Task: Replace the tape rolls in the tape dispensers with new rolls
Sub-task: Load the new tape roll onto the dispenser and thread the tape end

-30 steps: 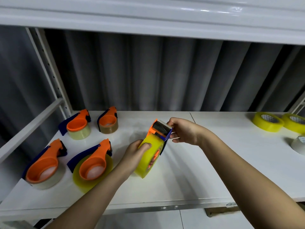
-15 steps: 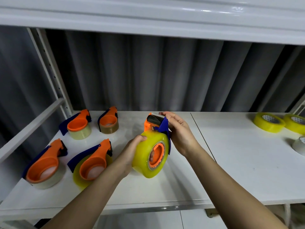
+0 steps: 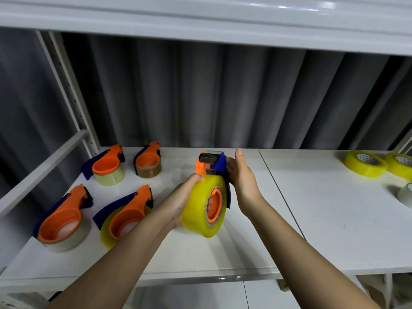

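Held above the middle of the white shelf: orange-and-blue tape dispenser carrying a yellow tape roll. Left hand curls round the roll's left side. Right hand cups the dispenser's blue side, fingers fairly straight. Left on the shelf: four loaded dispensers, lying flat. Far right: two yellow spare rolls and a pale roll at the frame edge.

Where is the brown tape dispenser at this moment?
In the head view, the brown tape dispenser stands at the back left of the white shelf, just right of the pale-roll dispenser.
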{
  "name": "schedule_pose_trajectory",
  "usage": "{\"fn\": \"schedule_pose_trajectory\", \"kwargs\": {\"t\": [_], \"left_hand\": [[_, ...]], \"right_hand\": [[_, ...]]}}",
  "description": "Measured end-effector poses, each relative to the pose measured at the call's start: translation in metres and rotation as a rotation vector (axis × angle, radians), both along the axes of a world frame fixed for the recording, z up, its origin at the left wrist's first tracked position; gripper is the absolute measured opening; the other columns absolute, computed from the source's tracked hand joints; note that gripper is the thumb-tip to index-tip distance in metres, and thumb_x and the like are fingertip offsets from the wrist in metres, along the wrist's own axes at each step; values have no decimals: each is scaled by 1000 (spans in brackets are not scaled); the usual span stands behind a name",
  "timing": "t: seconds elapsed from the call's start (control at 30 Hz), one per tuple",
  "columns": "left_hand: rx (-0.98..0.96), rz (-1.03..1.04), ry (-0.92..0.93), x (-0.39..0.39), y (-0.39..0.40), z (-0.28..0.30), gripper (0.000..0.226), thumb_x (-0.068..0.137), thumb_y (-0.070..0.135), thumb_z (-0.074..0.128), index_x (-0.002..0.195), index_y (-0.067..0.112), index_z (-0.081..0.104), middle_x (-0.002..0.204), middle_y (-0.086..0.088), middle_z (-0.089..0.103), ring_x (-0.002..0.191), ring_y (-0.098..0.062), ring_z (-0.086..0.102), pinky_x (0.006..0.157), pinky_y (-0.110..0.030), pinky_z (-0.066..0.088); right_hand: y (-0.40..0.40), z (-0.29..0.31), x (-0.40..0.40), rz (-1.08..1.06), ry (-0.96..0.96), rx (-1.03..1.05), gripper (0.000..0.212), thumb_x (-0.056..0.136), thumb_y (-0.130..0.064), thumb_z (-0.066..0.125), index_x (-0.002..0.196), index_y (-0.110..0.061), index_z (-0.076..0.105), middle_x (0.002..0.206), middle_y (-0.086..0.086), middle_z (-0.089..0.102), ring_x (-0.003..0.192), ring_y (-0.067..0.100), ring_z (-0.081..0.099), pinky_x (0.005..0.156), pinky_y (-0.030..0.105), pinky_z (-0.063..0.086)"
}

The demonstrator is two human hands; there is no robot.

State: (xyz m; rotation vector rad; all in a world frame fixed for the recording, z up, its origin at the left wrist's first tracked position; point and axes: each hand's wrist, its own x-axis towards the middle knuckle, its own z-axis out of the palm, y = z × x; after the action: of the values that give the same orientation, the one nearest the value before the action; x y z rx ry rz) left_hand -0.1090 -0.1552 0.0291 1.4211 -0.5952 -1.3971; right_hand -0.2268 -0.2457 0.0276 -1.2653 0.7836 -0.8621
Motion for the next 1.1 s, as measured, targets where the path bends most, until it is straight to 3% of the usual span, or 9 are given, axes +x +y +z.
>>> {"fn": "schedule_pose_trajectory", "kwargs": {"t": [0.1, 0.27, 0.4, 0.5, 0.63, 0.8, 0.97, 1.1], "left_hand": [[3, -12, 25, -2, 1, 2, 26, 94, 39, 47, 104, 20, 62, 90, -11, 67, 78, -24, 65, 62, -32, 55], [33, 4, -14, 0, 2, -1, 30, 93, 42, 48, 107, 20, 62, 94, -12, 68, 82, -25, 65, 65, -33, 55], [23, 56, -9, 2, 2, -2, 24, 93, 43, 48, 99, 24, 61, 93, -10, 68, 83, -26, 65, 68, -35, 53], [-17, 67, 21, 1, 3, 2, 20, 95, 39, 47, 95, 23, 60, 88, -8, 66, 78, -23, 63, 61, -33, 53], [-48, 50, 97, 1, 3, 5, 21, 95, 36, 46, 96, 21, 61, 78, -6, 69, 70, -21, 65, 50, -27, 56], [-37, 40, 111, 3, 1, 5, 26, 92, 42, 48, 99, 22, 63, 81, -8, 71, 76, -24, 66, 63, -35, 53], [-64, 3, 113, -2, -2, 9, 27, 92, 42, 48, 101, 22, 64, 81, -8, 73, 77, -24, 67, 65, -34, 55], [-54, -24, 125, -3, -3, 12, 26, 92, 41, 49, 98, 21, 65, 75, -7, 73, 73, -23, 67, 61, -33, 58]], "right_hand": [[-3, 4, 0, 55, 69, 67, 57, 99, -57, 16, 97, -26, 64, 95, -6, 71, 92, 8, 65, 72, 19, 48], [-11, 14, 3, 129, 148, 108, 62, 97, -62, 17, 121, -19, 54, 102, -1, 65, 99, 18, 61, 94, 34, 42], [-13, 10, 5, 137, 121, 131, 61, 98, -58, 18, 126, -16, 53, 109, 1, 68, 104, 18, 61, 96, 33, 40], [-12, 7, 4, 116, 62, 144, 63, 100, -54, 20, 130, -12, 56, 117, 7, 69, 111, 20, 62, 102, 34, 41], [-9, 3, 2, 88, 48, 67, 50, 101, -48, 25, 121, -18, 60, 109, -1, 71, 103, 14, 65, 89, 25, 49], [-6, -7, -1, 86, -6, -9, 44, 104, -40, 24, 107, -26, 65, 95, -7, 74, 88, 6, 70, 70, 15, 54], [-1, -8, 1, 0, -9, -108, 42, 103, -39, 31, 107, -19, 67, 103, 9, 71, 94, 17, 67, 79, 22, 56], [-7, -8, -6, 58, -57, -70, 42, 104, -38, 25, 97, -26, 65, 83, -10, 72, 76, 2, 70, 61, 11, 52]]}}
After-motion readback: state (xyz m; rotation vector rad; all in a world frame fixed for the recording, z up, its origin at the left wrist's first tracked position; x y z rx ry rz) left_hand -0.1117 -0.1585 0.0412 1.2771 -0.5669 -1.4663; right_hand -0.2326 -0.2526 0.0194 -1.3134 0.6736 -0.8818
